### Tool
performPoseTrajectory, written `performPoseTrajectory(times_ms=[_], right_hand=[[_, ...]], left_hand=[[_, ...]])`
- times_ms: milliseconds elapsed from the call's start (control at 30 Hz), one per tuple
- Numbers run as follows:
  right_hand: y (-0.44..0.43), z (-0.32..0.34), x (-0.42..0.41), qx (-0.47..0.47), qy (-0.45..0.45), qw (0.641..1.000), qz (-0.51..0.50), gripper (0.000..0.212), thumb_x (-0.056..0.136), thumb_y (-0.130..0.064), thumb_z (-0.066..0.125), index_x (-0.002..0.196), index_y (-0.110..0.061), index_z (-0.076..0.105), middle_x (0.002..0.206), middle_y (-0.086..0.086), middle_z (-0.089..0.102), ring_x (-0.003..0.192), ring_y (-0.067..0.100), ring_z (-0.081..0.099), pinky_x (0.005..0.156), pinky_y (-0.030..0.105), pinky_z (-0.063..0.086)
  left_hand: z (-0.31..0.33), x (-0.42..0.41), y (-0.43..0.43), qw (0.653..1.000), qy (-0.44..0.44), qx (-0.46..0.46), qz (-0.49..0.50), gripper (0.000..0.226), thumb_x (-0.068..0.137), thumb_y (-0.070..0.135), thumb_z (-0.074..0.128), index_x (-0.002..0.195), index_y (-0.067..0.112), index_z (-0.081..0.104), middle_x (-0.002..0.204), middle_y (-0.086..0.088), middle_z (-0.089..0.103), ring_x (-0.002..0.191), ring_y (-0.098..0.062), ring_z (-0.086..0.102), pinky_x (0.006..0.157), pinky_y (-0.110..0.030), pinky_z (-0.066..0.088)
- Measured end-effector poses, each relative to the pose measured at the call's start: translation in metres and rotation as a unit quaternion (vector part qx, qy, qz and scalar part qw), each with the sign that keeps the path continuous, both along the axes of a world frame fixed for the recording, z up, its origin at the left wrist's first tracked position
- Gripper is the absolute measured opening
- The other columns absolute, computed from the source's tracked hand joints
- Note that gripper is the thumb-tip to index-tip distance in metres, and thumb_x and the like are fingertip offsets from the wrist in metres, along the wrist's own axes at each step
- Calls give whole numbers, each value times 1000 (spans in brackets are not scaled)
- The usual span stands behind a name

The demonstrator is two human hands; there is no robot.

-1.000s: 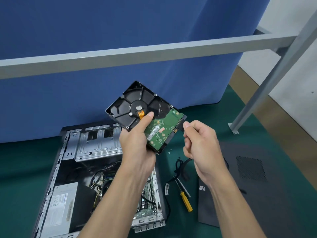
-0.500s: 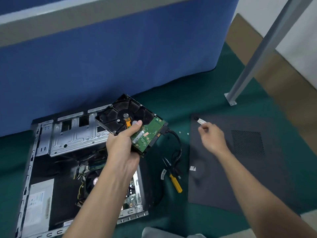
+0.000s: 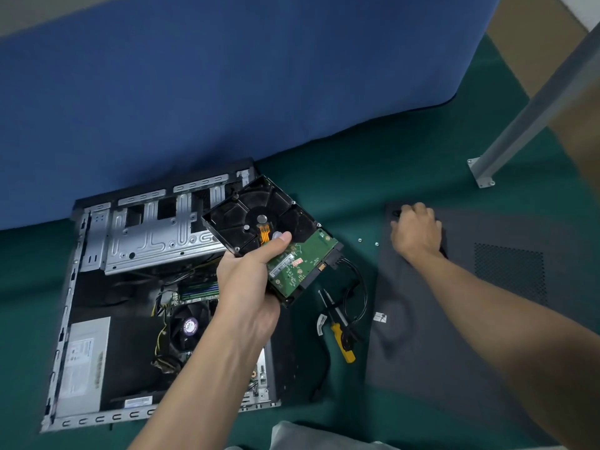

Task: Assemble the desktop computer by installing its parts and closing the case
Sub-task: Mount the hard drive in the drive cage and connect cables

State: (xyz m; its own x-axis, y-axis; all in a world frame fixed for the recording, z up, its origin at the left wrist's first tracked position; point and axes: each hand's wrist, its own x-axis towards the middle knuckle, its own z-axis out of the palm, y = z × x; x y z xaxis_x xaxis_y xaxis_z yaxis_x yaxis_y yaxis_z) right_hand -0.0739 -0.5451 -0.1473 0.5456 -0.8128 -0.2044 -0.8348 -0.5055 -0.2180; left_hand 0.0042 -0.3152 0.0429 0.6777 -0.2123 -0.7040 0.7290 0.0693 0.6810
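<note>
Hard drive point(image 3: 256, 219), circuit board upward, is gripped in the left hand point(image 3: 250, 287) above the open computer case point(image 3: 69, 303), which is laid flat on the green mat point(image 3: 324, 177). A black cable point(image 3: 361, 287) is attached at the drive's connector end. The right hand point(image 3: 417, 232) is rested, fingers curled, on the far corner of the side panel point(image 3: 454, 336); whether anything is held there cannot be told. A yellow-handled screwdriver point(image 3: 341, 339) is laid between case and panel.
</note>
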Motion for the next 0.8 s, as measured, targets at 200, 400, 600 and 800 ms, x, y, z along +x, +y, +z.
performPoseTrajectory(times_ms=[200,400,600,800], right_hand=[[-3,1,-9,43,-85,993,65,18,94,-18,56,104,-5,64,104,19,59,98,38,53,82,41,41],[22,58,-19,166,-298,939,38,11,93,-11,56,100,-10,64,78,3,65,67,14,61,66,27,46],[73,145,-32,364,-402,839,-41,16,97,-11,51,93,-15,66,74,0,71,53,10,42,44,20,35],[138,220,-44,535,-463,706,12,24,99,-15,46,104,-3,66,83,12,70,55,8,41,45,18,26]], left_hand=[[0,2,4,1000,-13,0,0,48,72,-3,75,117,-1,61,101,-15,72,88,-31,72,67,-52,58],[10,6,3,999,-29,-24,12,54,71,-6,75,121,-3,57,99,-16,73,88,-33,71,71,-60,55],[28,8,10,997,-43,-69,13,50,71,-7,74,119,-5,58,101,-19,72,88,-35,71,68,-60,55],[46,11,29,989,-78,-113,48,29,72,-9,73,90,9,61,85,-10,74,72,-27,72,54,-45,56]])
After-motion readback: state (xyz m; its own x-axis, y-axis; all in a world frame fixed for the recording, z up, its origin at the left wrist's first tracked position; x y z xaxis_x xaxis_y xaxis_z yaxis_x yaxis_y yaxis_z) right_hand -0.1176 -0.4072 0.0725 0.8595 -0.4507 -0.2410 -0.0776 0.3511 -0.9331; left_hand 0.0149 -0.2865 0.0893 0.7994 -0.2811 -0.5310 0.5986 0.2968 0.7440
